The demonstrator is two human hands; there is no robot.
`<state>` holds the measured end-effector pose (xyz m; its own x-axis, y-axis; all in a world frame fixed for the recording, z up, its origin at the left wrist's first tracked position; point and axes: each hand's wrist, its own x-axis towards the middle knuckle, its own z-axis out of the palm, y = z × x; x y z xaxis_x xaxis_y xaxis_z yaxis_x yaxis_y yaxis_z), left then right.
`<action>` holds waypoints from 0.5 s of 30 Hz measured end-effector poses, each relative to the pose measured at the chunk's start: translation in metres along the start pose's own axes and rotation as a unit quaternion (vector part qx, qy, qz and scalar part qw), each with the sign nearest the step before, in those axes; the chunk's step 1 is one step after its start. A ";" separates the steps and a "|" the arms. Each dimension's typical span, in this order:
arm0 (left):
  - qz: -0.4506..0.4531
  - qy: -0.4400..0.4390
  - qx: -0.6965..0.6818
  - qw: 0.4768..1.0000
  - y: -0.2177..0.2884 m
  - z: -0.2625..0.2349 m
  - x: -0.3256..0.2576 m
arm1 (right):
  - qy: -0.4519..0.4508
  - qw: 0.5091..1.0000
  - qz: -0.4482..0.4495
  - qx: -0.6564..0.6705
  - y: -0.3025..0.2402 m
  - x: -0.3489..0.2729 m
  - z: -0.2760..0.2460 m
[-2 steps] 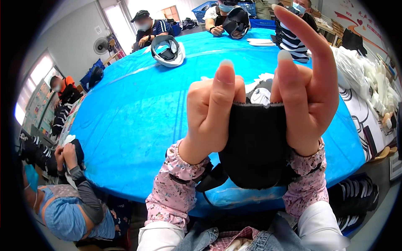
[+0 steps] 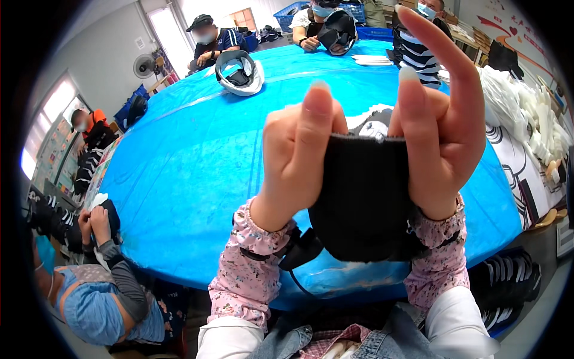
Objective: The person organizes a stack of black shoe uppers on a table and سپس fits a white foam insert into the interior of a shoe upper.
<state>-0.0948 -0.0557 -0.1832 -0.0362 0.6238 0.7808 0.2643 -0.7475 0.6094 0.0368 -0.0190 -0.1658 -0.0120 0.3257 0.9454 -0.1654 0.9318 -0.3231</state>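
Between my two hands, above the table's near side, is a black fabric piece (image 2: 366, 200) with a straight, frayed-looking upper edge and a rounded lower end. My left hand (image 2: 299, 158) is closed on its upper left corner, thumb pointing up. The upper right corner is in my right hand (image 2: 439, 143), whose thumb is up and whose forefinger stretches out, bent, while the other fingers curl in. Partly hidden behind the fabric, a black-and-white piece (image 2: 375, 127) lies on the blue-covered table (image 2: 185, 173). A black strap-like item (image 2: 302, 248) hangs by my left forearm.
A black-and-white padded piece (image 2: 254, 84) sits on the table's far side. White strips (image 2: 372, 60) lie beyond, and a striped black-and-white stack (image 2: 412, 54) stands at far right. White pieces (image 2: 526, 113) are heaped at right. Several people sit around; one (image 2: 98, 305) works close at left.
Both hands have risen slightly with the black fabric piece, and the left hand has shifted a little to the left. The grip looks the same.
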 end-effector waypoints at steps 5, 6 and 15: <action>-0.089 0.003 -0.011 0.996 -0.011 -0.013 0.001 | -0.092 0.995 0.024 0.043 -0.003 -0.003 -0.002; -0.084 0.004 -0.017 0.996 -0.007 -0.014 0.000 | -0.133 0.990 0.037 0.038 -0.005 -0.003 -0.001; -0.034 0.077 0.085 0.993 0.010 -0.028 0.005 | -0.405 0.903 0.119 -0.085 0.010 -0.016 0.005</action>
<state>-0.1197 -0.0666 -0.1693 -0.2039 0.6189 0.7585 0.4145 -0.6474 0.6396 0.0307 -0.0155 -0.1837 -0.7557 0.3596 0.5474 0.0890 0.8844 -0.4582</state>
